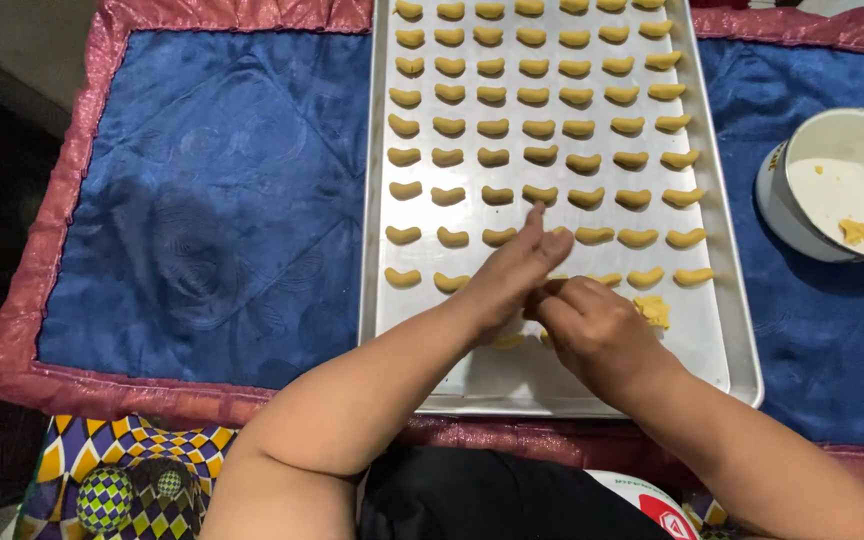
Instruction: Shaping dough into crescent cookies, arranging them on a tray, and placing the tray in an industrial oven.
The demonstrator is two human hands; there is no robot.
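Big quilted blue satin mat [202,220] with a shiny maroon border underneath everything, soft and wrinkly. On top, one long brushed-metal baking tray [742,340], rectangular with a raised rim, long axis running 12 to 6 o'clock. Off at 3 o'clock, one round white enamel bowl [802,150], smooth, only a few yellow crumbs left inside.

Filling the tray: rows of little crescent dough pieces [493,128], matte golden-yellow, seven across in the full rows, ten rows in view, top one cut off by the frame edge. Each curved like a cashew, long axis lying 9 to 3 o'clock, tips turned up toward 12.

Two hands meeting at the tray's near end, around 6 o'clock. Left hand [512,280] flat-ish, fingers stretched toward 1 o'clock, not closed on anything visible. Right hand [597,330] curled, fingertips pinched together against the left palm; whatever sits between them is hidden, can't tell. Small rough lump of spare dough [654,310] just beside the right hand at 2 o'clock.
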